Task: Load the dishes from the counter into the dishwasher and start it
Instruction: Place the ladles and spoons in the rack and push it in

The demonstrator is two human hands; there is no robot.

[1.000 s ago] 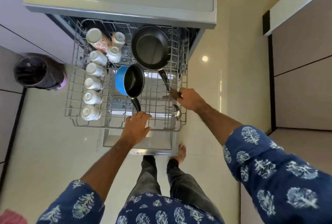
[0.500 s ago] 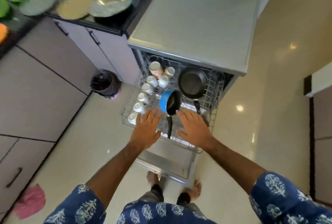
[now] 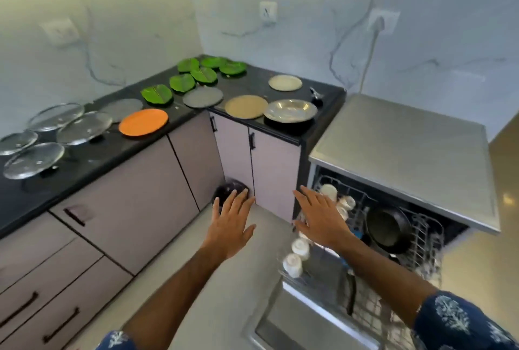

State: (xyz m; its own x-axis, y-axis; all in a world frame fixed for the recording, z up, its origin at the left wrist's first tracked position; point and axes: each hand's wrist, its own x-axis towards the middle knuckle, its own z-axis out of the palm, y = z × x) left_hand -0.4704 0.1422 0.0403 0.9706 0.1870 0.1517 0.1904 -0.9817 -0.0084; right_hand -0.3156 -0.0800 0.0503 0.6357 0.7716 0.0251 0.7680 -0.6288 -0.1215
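— While both hands hang empty above the floor, what could go wrong from here?

— Much is unloaded: the steel plate (image 3: 290,110) overhangs the counter (image 3: 84,159) edge, and the glass lids (image 3: 70,128) crowd together at its far left. A hasty reach could likely knock one off. The pulled-out rack (image 3: 421,240) stands in the walkway too.

— And the hands?

— Left hand (image 3: 229,226) flat, fingers spread wide, holding nothing, near the cabinet corner. Right hand (image 3: 321,219) likewise splayed and empty, over the rack's cups (image 3: 297,257), beside the black pan (image 3: 389,230).
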